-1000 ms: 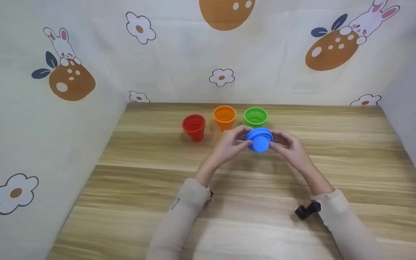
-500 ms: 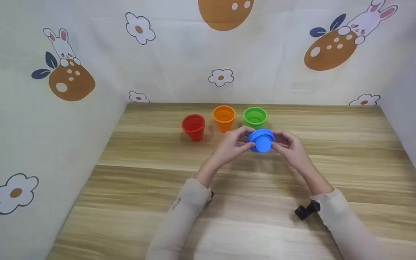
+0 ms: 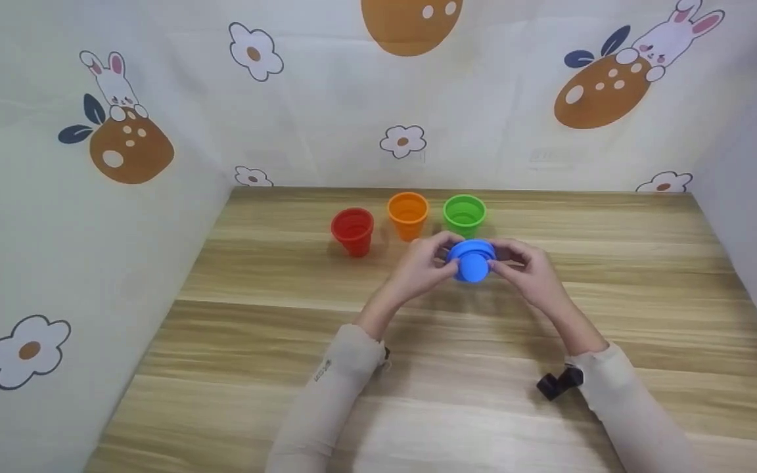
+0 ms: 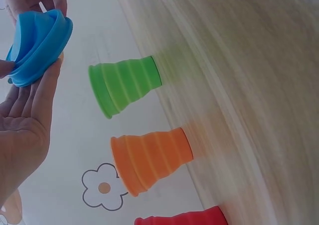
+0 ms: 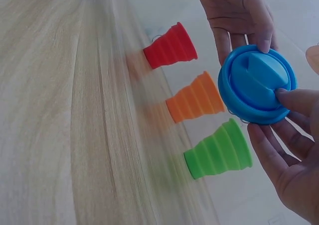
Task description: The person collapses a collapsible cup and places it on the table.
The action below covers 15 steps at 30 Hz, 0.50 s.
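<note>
"As one blue cup (image 3: 474,268), folded short, is raised above the wood-grain worktop (image 3: 253,355), whose grip has it?"

"Both: the left hand (image 3: 420,263) pinches one side, the right hand (image 3: 531,268) the other, thumbs near the base and fingers behind."

"How many cups in all?"

"Four. Beyond the raised one, three stand upright and apart: one red cup (image 3: 353,231), one orange cup (image 3: 408,217), one green cup (image 3: 464,213), the green nearest the hands."

"And the room?"

"Pale walls (image 3: 326,98) rise behind and at both sides; the head view counts five printed flowers (image 3: 403,141), three orange-brown fruits (image 3: 132,151) and two rabbits (image 3: 667,43). Two light sleeves (image 3: 322,401) reach across the surface, a black device (image 3: 551,386) beside the right one."
</note>
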Available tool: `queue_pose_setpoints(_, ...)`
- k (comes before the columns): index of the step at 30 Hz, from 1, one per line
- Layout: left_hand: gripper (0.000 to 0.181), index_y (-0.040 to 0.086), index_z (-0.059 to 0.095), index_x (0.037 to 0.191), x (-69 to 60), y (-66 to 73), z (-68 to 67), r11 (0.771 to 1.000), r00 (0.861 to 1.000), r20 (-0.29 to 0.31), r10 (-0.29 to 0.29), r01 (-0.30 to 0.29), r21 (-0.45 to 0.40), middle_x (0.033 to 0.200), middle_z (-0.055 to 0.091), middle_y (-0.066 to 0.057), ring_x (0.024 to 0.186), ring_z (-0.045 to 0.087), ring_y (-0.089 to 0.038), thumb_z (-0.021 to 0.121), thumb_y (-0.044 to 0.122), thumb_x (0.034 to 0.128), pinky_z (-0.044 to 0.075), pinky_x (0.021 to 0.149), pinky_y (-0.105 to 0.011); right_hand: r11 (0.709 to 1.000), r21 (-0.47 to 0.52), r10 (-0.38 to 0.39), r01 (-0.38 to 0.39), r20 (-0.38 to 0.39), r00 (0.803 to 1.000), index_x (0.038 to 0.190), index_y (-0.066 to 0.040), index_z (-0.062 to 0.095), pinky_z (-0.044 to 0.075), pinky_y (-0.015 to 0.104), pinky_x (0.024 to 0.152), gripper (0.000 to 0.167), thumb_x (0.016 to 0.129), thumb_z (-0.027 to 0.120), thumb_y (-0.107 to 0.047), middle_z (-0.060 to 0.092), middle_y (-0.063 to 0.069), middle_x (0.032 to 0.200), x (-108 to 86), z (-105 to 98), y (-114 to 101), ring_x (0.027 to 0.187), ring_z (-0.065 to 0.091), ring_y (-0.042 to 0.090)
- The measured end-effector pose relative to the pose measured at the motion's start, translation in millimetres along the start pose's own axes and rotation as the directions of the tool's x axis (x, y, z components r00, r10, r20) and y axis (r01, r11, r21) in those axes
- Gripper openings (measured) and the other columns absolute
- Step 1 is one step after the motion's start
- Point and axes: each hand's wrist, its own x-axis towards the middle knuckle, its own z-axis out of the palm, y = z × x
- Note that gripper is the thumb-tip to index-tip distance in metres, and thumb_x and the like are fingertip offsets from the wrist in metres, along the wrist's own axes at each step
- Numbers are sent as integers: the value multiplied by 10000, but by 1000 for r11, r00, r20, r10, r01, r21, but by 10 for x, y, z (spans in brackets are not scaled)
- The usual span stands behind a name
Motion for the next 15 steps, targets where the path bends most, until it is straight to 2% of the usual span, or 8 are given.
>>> queue_pose_setpoints(4,325,-6,620,1236,1,-5,0,999,999,-35,13,-14,-32,1182,697,-170,1019,692,-257,625,55,917,585,938,-316,1000,8,21,-21,2,1000,1266,75,617,573,176,869,366,915,676,-13,675,237,1157,-1,0,-4,982,653,20)
queue_pose_setpoints(11,316,-15,619,1231,1,3,2,996,996,-84,16,-23,-81,1186,694,-180,1054,685,-275,619,30,918,580,956,-332,997,61,41,-41,9,999,1294,100,577,577,190,873,400,915,665,6,695,-83,1045,0,4,43,985,660,12)
queue_pose_setpoints(15,321,-23,614,1233,3,-2,5,995,994,-111,22,-33,-96,1189,692,-187,1063,678,-282,617,19,914,575,966,-348,992,114,48,-52,31,998,1304,130,545,593,229,869,407,918,636,38,693,-101,1053,-1,10,65,991,677,17)
